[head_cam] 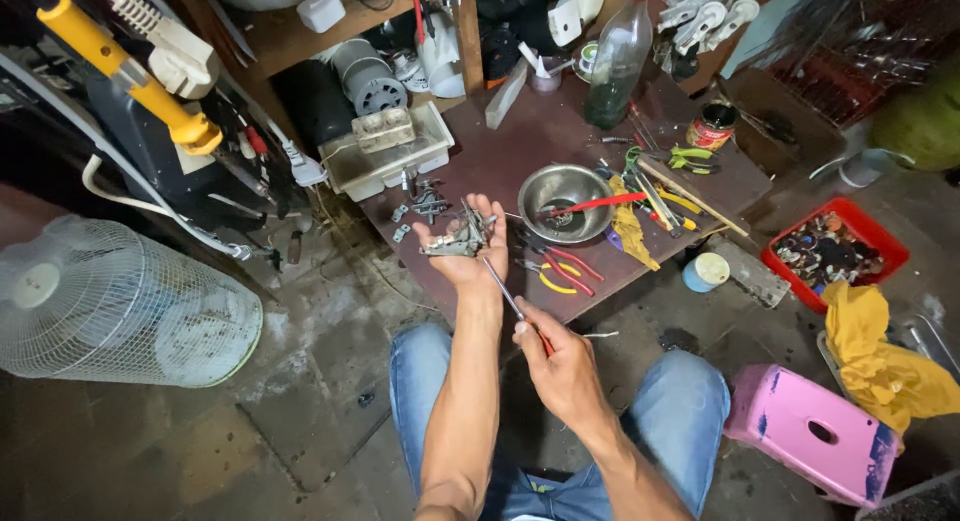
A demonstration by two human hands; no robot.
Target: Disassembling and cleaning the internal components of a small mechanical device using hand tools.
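Left hand: cupped around the small metal mechanism, palm up. Right hand: pinching the screwdriver, tip at the mechanism. Keep your shaft straight; steel bowl just beyond.

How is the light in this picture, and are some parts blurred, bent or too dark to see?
Head view: light falls evenly on the low table and the left hand holding a metal part; the steel bowl shows mild glare; the upper left corner is dark; wide-angle bending curves the edges; the right hand with a screwdriver is sharp.
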